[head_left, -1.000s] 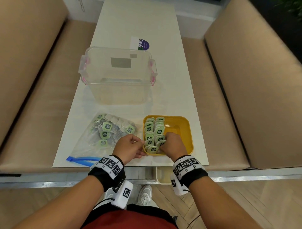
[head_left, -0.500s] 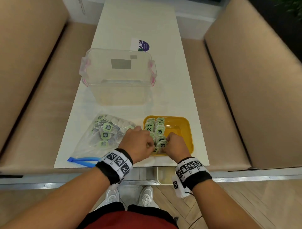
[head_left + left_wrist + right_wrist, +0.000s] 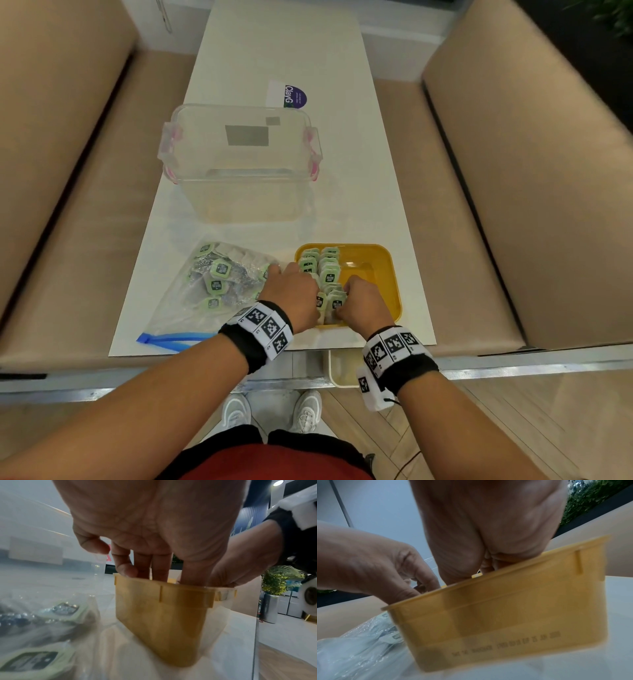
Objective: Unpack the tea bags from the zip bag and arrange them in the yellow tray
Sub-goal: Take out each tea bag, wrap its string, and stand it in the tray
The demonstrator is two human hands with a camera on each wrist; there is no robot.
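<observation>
Tea bags: small green-tagged paper tea bags [image 3: 328,274] stand packed in two rows along the left side of the yellow rectangular plastic tray [image 3: 390,270]; the tray's right side shows bare yellow floor.
Tray position: near edge of the long white bench [image 3: 274,44], right of centre.
Zip bag: clear plastic zip bag with blue seal strip [image 3: 212,284] lies flat just left of the tray, seal toward the person; more green-tagged tea bags remain inside.
Left hand: left hand [image 3: 291,294] reaches over the tray's left rim, fingers [image 3: 126,566] pointing down into the near rows; whether they grip a tea bag cannot be told.
Right hand: right hand [image 3: 363,301] is curled over the near tea bags inside the tray; its fingertips are hidden behind the tray wall, so its hold cannot be told.
Obstructions: both hands cover the nearest tea bags.
Surroundings: a clear lidded plastic storage box with pink latches [image 3: 239,161] sits beyond the tray and bag; tan upholstered seats [image 3: 513,171] flank the bench.
Writing: a white-and-purple card [image 3: 287,96] behind the box reads "ClayG". Stamped text on the tray's outer wall is blurred.
</observation>
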